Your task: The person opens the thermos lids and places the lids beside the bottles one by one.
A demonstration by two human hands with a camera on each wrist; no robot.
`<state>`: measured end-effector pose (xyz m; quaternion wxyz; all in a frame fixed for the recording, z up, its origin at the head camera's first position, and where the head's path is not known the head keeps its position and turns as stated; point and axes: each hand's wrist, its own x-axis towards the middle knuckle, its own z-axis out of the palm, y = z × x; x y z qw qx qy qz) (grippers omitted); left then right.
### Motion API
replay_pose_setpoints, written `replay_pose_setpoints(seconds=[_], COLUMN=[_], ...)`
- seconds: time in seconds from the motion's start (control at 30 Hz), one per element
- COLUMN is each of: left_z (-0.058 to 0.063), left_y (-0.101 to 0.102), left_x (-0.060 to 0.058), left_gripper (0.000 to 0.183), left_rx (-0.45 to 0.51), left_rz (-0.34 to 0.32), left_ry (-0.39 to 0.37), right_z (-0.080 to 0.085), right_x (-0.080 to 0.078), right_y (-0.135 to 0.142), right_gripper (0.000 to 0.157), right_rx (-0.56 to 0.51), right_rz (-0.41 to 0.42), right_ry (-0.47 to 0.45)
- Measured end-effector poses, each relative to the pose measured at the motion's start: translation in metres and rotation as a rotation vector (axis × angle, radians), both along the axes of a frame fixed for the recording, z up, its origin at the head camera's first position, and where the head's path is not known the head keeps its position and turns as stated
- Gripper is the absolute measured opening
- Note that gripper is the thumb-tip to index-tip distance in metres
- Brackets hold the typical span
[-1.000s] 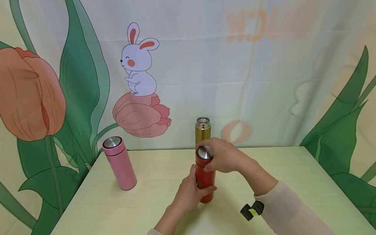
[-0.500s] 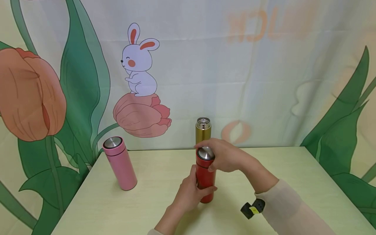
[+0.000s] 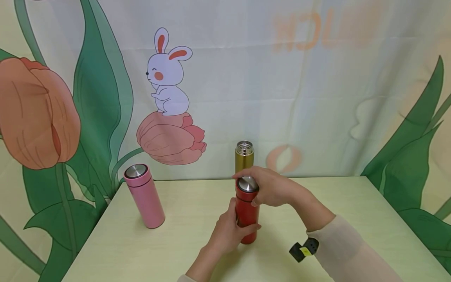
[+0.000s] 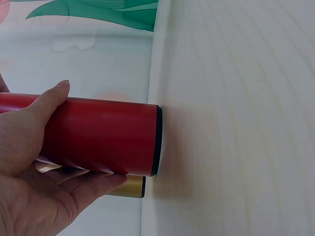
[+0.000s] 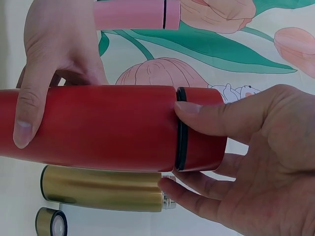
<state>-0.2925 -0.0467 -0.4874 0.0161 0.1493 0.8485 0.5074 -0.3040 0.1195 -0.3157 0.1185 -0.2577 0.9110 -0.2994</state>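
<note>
One red bottle (image 3: 247, 215), roughly upright at table (image 3: 190, 223), just in front of gold bottle (image 3: 244, 162). Left hand (image 3: 227, 231) curled round lower body — thumb one side, fingers other. Right hand (image 3: 274, 188) pinching steel-topped red cap (image 3: 248, 184), thumb at black seam. Gold bottle open-mouthed, gold cap (image 5: 44, 223) near its base. Pink bottle (image 3: 146, 203) — cap on — standing well apart, to left.

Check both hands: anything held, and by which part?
One red bottle, in both hands: the left hand grips its lower body, the right hand its cap.
</note>
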Motion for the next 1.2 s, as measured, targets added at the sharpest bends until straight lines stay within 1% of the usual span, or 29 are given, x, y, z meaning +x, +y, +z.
replay_pose_setpoints(seconds=[0.13,0.2,0.4,0.6,0.77,0.87,0.97,1.2], left_z=[0.0,0.0,-0.001,0.0,0.001,0.001,0.0,-0.001], left_y=[0.0,0.0,-0.001,0.0,0.0,0.0,0.0,-0.001], left_x=[-0.001,-0.001,-0.001,0.001,0.0,-0.001,-0.001,-0.002], left_gripper=[0.071,0.071,0.072,0.073,0.078,0.077,0.076,0.075], left_rx=[0.0,0.002,0.009,-0.006,-0.007,-0.006,-0.009,-0.016], left_rz=[-0.003,-0.008,-0.016,-0.008,-0.002,-0.004,-0.006,-0.012], left_ry=[-0.005,-0.007,-0.008,-0.01,-0.029,-0.026,-0.011,-0.008], right_z=[-0.001,-0.002,-0.003,-0.004,-0.008,-0.01,-0.01,-0.008], right_x=[-0.001,0.0,0.007,0.016,0.02,0.02,0.02,0.019], right_y=[0.0,-0.001,-0.01,-0.02,-0.026,-0.029,-0.03,-0.03], right_gripper=[0.075,0.074,0.075,0.073,0.063,0.058,0.057,0.05], right_rx=[-0.008,0.009,0.116,0.218,0.258,0.27,0.278,0.252], right_rz=[0.002,-0.019,-0.146,-0.247,-0.311,-0.327,-0.325,-0.282], right_ry=[0.019,0.047,0.131,0.219,0.281,0.313,0.324,0.314])
